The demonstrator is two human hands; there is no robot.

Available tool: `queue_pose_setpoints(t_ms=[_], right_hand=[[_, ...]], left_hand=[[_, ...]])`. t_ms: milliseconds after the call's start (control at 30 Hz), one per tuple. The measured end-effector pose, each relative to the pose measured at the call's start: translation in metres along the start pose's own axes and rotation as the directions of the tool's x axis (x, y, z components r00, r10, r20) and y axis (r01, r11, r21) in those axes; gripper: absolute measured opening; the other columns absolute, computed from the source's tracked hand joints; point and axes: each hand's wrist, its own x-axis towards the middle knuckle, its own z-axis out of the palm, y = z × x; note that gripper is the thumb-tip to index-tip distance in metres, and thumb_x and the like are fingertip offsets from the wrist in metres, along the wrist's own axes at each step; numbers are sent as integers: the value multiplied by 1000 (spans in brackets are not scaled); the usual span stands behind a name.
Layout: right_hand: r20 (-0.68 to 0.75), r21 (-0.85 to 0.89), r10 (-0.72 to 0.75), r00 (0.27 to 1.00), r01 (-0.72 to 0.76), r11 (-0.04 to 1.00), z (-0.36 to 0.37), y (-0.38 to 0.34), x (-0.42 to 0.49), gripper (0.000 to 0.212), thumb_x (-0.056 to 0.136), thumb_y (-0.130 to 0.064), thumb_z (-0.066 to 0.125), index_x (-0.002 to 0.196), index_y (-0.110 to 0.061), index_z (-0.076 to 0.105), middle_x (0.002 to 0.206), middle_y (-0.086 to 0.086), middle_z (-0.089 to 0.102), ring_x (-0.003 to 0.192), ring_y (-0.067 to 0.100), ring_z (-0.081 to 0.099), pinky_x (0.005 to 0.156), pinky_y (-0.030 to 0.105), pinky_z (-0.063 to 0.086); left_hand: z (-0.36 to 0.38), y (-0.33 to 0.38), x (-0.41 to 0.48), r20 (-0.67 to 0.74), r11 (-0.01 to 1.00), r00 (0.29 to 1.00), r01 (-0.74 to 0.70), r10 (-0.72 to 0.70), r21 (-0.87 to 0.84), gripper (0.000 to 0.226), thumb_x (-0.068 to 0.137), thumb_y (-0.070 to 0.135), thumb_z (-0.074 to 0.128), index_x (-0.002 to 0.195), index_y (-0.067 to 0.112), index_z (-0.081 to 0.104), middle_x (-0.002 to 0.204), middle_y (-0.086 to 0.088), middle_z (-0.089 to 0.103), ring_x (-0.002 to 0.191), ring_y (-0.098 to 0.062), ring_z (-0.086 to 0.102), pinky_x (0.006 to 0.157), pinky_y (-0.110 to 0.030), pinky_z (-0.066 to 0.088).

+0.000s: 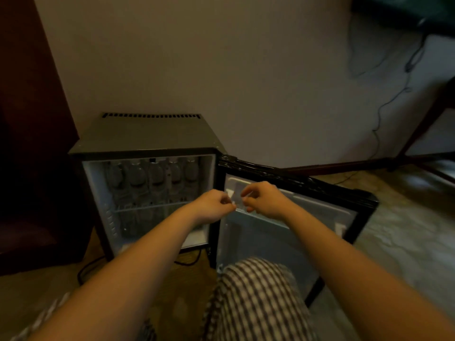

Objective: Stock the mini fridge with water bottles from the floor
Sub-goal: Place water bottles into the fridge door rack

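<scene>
The black mini fridge (147, 136) stands open against the wall. Several clear water bottles (155, 175) stand in a row on its upper shelf, and more blurred ones (138, 222) show below the shelf. The fridge door (295, 230) is swung out to the right, with its pale inner side facing me. My left hand (211, 205) and my right hand (263, 200) meet at the door's upper rail near the hinge. Both have curled fingers that pinch a small clear object (237, 201) between them, too blurred to name. No bottle shows on the floor.
A dark wooden cabinet (32, 143) stands left of the fridge. A black cable (88, 267) runs on the carpet under the fridge; another cable (376, 114) hangs down the wall at right. A table leg (423, 129) stands far right. My checked trouser knee (256, 296) is in front of the door.
</scene>
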Motion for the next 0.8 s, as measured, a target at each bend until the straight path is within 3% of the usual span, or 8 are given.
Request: queue_pose_setpoints(t_ms=[167,467,567,667,800], right_hand=[[-19,-61,42,999,-43,997,-39,34,-71,27,93,-18,54,118,-8,59,104,17,69,79,15,64,67,22,50],[-35,-57,203,979,-205,977,-65,125,-208,31,92,-12,54,121,-4,57,104,15,68,90,25,66,74,27,49],[3,-19,316,949,-316,948,-53,178,-259,31,92,-13,54,122,-6,56,109,16,66,95,28,65,83,32,50],[37,8,423,906,-423,906,-37,224,-302,31,92,-14,54,122,-8,56,108,12,66,89,21,64,88,35,52],[23,64,583,812,-583,810,-14,280,-362,27,92,-17,55,117,-7,58,102,8,65,88,17,62,87,31,51]], left_hand=[[37,64,-29,44,995,994,-98,97,14,33,93,29,50,118,9,59,120,-10,61,110,-23,57,94,-36,46],[153,137,-81,218,980,956,-201,195,5,33,94,31,49,119,10,56,123,-6,58,113,-23,55,98,-37,45],[208,151,-93,322,974,924,-224,208,13,32,94,31,49,115,8,57,118,-7,60,109,-24,57,92,-37,46],[257,154,-101,376,977,905,-214,199,-2,31,92,33,51,113,11,59,115,-6,61,99,-21,58,84,-33,48],[321,150,-114,456,990,880,-140,133,-19,30,93,33,49,111,11,59,116,-5,59,106,-20,56,83,-29,44]])
